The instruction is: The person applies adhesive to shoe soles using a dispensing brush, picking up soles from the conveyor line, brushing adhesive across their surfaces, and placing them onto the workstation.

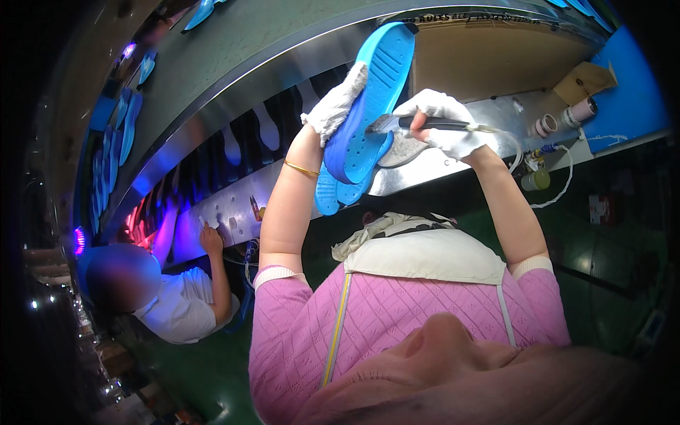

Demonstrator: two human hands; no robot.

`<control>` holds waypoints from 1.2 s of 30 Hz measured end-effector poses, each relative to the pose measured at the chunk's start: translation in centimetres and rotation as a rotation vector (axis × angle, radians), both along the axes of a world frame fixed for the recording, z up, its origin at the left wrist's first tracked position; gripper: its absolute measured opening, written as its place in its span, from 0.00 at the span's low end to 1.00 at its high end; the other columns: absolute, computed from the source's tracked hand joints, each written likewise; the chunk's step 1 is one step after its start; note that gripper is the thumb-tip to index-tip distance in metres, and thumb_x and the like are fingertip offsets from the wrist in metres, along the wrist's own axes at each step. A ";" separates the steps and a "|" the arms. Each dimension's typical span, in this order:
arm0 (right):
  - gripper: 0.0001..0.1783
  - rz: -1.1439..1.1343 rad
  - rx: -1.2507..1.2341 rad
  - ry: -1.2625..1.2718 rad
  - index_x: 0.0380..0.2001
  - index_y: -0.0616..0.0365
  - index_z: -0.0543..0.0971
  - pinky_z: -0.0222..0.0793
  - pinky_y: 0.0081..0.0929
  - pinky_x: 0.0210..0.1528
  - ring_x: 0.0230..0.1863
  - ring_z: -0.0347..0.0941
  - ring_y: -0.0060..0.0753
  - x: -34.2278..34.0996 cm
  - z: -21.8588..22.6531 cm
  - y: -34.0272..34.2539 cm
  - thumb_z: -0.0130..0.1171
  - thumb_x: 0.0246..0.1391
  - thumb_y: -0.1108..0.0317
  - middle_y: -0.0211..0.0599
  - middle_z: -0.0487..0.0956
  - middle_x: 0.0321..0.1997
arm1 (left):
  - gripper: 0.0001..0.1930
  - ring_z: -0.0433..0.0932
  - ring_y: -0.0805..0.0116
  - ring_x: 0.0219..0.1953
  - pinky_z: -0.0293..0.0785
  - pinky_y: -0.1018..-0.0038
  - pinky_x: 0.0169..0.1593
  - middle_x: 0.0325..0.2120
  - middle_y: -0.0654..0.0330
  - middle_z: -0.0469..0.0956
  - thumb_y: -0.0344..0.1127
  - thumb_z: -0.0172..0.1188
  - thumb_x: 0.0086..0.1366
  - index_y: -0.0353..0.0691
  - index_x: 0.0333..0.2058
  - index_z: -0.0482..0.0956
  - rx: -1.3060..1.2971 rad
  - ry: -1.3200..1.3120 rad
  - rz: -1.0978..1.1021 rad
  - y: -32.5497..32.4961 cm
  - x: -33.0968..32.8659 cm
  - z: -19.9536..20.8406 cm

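My left hand, in a white glove, holds a bright blue shoe sole upright by its edge, its perforated face turned to me. A second blue sole lies stacked behind the first and shows below it. My right hand, also gloved, grips a black-handled brush. The brush tip rests against the middle of the front sole. A thin white cord trails from the brush handle to the right. A gold bangle sits on my left wrist.
A metal work ledge runs in front of me, below a long belt carrying more blue soles. Small rolls and pots, a cup and cardboard stand at right. A co-worker in white sits at left.
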State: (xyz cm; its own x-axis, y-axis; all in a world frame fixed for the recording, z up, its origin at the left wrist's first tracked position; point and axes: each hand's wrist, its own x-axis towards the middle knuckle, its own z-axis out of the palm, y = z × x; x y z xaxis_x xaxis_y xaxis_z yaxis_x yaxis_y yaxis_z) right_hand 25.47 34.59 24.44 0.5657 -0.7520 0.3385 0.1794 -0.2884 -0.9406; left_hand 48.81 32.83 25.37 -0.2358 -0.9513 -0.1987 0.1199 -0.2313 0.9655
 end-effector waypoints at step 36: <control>0.12 -0.381 -0.496 0.008 0.34 0.58 0.74 0.72 0.19 0.32 0.27 0.75 0.20 -0.4 -1.3 2.8 0.63 0.46 0.82 0.33 0.77 0.29 | 0.45 0.70 0.53 0.57 0.67 0.56 0.60 0.57 0.50 0.67 0.73 0.44 0.59 0.42 0.63 0.57 0.162 0.867 -0.062 4.0 -7.0 -8.1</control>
State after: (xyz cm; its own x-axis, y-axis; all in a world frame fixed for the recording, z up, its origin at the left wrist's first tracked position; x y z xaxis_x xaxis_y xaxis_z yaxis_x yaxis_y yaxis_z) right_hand 25.08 37.36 23.11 0.2930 -0.6561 0.6955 -0.0285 -0.7331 -0.6795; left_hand 41.80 36.85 17.29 -0.4163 -0.9074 -0.0569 0.7773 -0.3877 0.4955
